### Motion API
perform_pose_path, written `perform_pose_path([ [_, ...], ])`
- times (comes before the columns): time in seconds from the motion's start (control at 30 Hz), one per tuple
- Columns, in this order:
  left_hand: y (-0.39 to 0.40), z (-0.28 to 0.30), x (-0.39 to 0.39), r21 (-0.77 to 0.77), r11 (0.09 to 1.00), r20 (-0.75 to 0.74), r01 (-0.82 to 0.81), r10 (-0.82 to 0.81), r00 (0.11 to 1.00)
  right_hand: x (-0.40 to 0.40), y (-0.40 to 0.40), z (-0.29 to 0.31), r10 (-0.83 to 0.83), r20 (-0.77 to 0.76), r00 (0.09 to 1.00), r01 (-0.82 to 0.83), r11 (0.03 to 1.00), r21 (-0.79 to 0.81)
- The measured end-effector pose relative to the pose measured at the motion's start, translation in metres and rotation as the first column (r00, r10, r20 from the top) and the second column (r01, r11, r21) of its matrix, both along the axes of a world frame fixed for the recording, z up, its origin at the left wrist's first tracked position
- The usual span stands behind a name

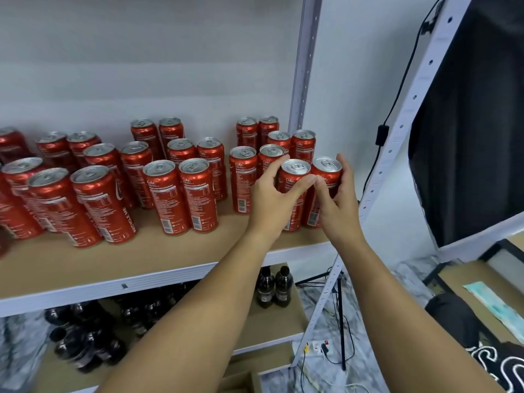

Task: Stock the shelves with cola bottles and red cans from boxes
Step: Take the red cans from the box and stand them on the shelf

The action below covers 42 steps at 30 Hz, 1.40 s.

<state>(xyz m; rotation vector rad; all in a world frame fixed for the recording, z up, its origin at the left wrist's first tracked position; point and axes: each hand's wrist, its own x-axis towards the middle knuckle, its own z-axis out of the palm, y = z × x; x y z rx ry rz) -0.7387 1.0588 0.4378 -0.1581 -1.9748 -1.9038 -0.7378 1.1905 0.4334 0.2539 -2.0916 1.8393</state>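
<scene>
Nearest, both forearms reach up to the upper shelf (170, 268). The left hand (272, 199) curls round one red can (293, 191) and the right hand (337, 199) round its neighbour (326, 182), both cans upright at the shelf's right front corner. This looks like the placing step; next, both hands need to let go cleanly without tipping the pair. Behind stand rows of cans (175, 194). Below, cola bottles (273, 287) are dim, and the supply boxes are probably out of frame.

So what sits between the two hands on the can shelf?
In the head view, two red cans stand side by side between the left hand and right hand, each hand curled round one.
</scene>
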Motion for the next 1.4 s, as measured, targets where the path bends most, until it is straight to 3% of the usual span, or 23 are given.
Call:
perform_pose_path([
  [0.17, -0.009, -0.014, 0.008, -0.050, 0.997, 0.018, 0.051, -0.050, 0.999, 0.003, -0.008, -0.027, -0.149, 0.028, 0.988, 0.142, 0.974, 0.177],
  [0.3, -0.015, -0.027, 0.016, -0.090, 0.993, -0.015, -0.071, 0.070, 0.997, 0.010, -0.014, -0.056, -0.259, 0.045, 0.965, 0.244, 0.947, 0.210],
  [0.37, -0.017, -0.032, 0.015, -0.190, 0.971, -0.027, -0.146, 0.143, 0.989, 0.011, -0.014, -0.061, -0.274, 0.047, 0.961, 0.259, 0.944, 0.202],
  [0.43, -0.017, -0.039, 0.016, -0.257, 0.951, -0.009, -0.174, 0.178, 0.984, 0.010, -0.013, -0.062, -0.283, 0.046, 0.958, 0.268, 0.942, 0.204],
  [0.67, -0.014, -0.045, 0.018, -0.202, 0.973, 0.027, -0.109, 0.116, 0.993, 0.014, -0.001, -0.066, -0.209, 0.000, 0.978, 0.202, 0.944, 0.261],
  [0.83, -0.018, -0.055, 0.020, -0.309, 0.945, 0.055, -0.106, 0.128, 0.990, 0.016, -0.001, -0.060, -0.162, -0.008, 0.987, 0.158, 0.951, 0.266],
  [1.4, -0.013, -0.056, 0.016, -0.295, 0.951, 0.019, -0.096, 0.106, 0.994, 0.017, -0.002, -0.060, -0.215, 0.000, 0.977, 0.200, 0.908, 0.367],
])
